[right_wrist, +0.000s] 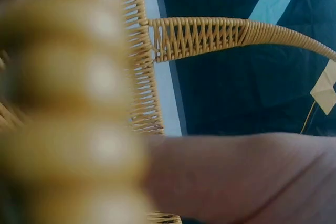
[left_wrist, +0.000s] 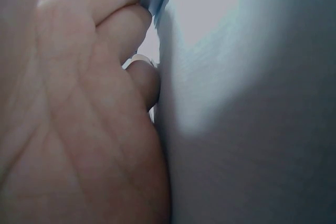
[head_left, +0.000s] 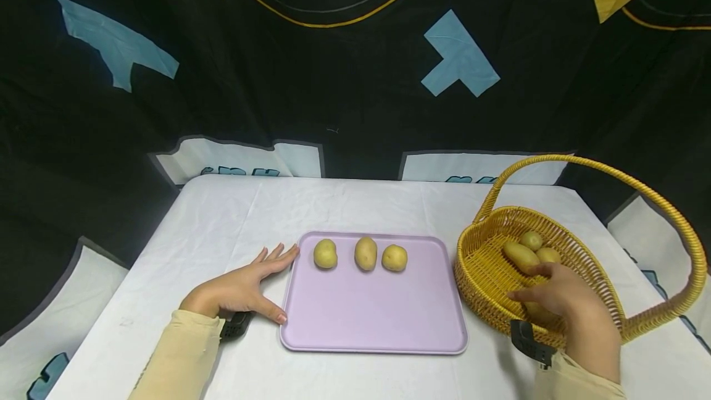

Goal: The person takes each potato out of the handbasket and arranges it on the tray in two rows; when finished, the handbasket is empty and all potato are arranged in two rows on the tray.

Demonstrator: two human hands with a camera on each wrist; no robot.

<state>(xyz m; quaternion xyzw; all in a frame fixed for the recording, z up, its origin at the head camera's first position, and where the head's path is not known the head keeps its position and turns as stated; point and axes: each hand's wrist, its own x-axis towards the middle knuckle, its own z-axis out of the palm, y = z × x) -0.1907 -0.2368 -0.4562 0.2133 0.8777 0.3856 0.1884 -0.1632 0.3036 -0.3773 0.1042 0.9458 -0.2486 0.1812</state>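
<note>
Three yellow potatoes, a left one [head_left: 324, 254], a middle one [head_left: 366, 254] and a right one [head_left: 395, 258], lie in a row along the far side of a lilac tray [head_left: 378, 313]. My left hand [head_left: 250, 286] rests at the tray's left edge, thumb and fingers spread; its palm fills much of the left wrist view. Inside a yellow wicker basket [head_left: 483, 270], my right hand [head_left: 563, 295] reaches down with thumb and fingers apart. Several potatoes [head_left: 521, 256] lie around it, one partly covered by the hand. In the right wrist view the basket's rim hides the fingers.
The basket's tall arched handle [head_left: 600, 165] rises over the right side of the white-covered table [head_left: 239, 221]. Behind the table hangs a black cloth [head_left: 333, 97] with blue and yellow patterns.
</note>
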